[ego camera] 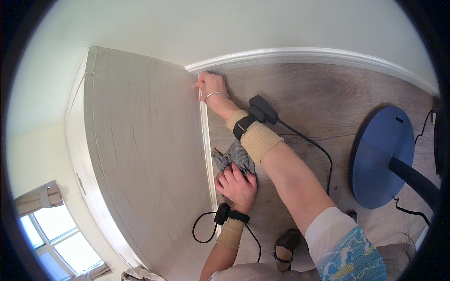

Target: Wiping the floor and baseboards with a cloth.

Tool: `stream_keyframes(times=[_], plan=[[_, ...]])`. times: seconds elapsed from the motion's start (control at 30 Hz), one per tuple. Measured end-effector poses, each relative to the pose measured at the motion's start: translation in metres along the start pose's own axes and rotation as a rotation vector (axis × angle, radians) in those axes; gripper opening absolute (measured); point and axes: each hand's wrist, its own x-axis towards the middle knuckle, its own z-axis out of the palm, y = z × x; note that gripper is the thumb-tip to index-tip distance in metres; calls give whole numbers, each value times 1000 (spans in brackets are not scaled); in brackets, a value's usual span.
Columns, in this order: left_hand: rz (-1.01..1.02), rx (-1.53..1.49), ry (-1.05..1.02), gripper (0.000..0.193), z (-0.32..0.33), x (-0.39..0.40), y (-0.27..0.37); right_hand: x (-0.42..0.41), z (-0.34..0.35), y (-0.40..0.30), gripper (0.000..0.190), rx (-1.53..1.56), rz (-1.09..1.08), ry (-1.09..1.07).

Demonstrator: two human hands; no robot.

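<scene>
My left hand (236,186) grips a crumpled grey cloth (239,154) with faint lines, low on the wood-look floor beside the white trim strip (205,130). That strip runs along the foot of a pale wood-grain cabinet side (147,140). Farther forward, my right hand (212,86) reaches to the strip's far end, close to the wall corner. Its fingers are curled against the strip; whether they hold anything is hidden. A thin bangle (217,93) circles the right wrist, and part of the cloth lies behind the right forearm.
A white baseboard (299,56) borders the wall ahead. On the right stands a round blue base (381,158) with a dark pole (415,179). Black cables (318,145) trail from both wrist-strapped devices. My dark shoe (288,240) is below; a curtained window (59,235) is lower left.
</scene>
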Motion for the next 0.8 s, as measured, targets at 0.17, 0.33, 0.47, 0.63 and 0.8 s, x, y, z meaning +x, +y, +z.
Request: stream_keyframes(times=[0.17, 0.33, 0.47, 0.63, 0.8], plan=[[-18, 14, -9, 50, -1, 0, -4, -10, -1, -20, 13, 233, 221, -90], [-7, -11, 6, 50, 2, 0, 0, -3, -1, -17, 14, 185, 264, -57], [-8, -2, -11, 50, -2, -3, -1, -4, -2, -14, 15, 101, 191, -89], [-11, 4, -4, 49, -1, 0, -1, -14, -3, -24, 14, 199, 214, -55], [-5, -1, 1, 50, -3, 2, 3, 5, 2, -4, 13, 17, 124, -56]])
